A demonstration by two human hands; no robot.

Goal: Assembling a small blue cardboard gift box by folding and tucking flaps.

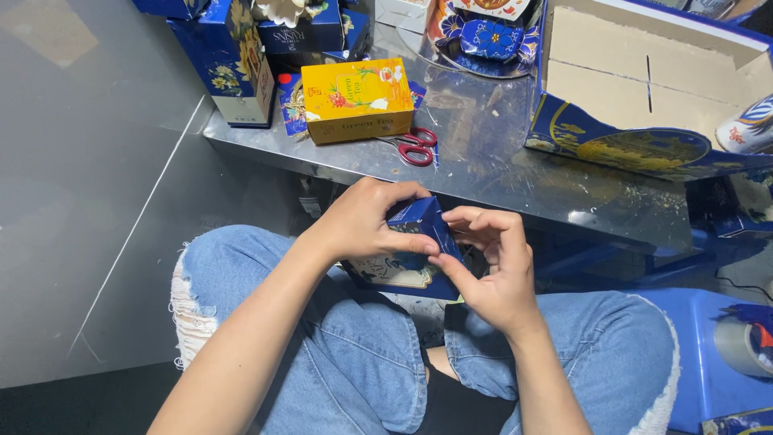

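The small blue cardboard box (415, 242) looks light and thin-walled, likely to dent if squeezed, so it is best taken by its edges and corners. It sits above the lap, in front of the steel bench (483, 153), with the left hand (366, 225) closed around its left side and top. The right hand (491, 266) pinches its right edge (thumb and fingertips shut on the flap).

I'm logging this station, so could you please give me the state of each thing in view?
Blue box: held over the lap, end flap being worked.
Left hand: gripping the box.
Right hand: fingers at its flap.
Yellow box: closed.
Scissors: shut.
Large carton: open.
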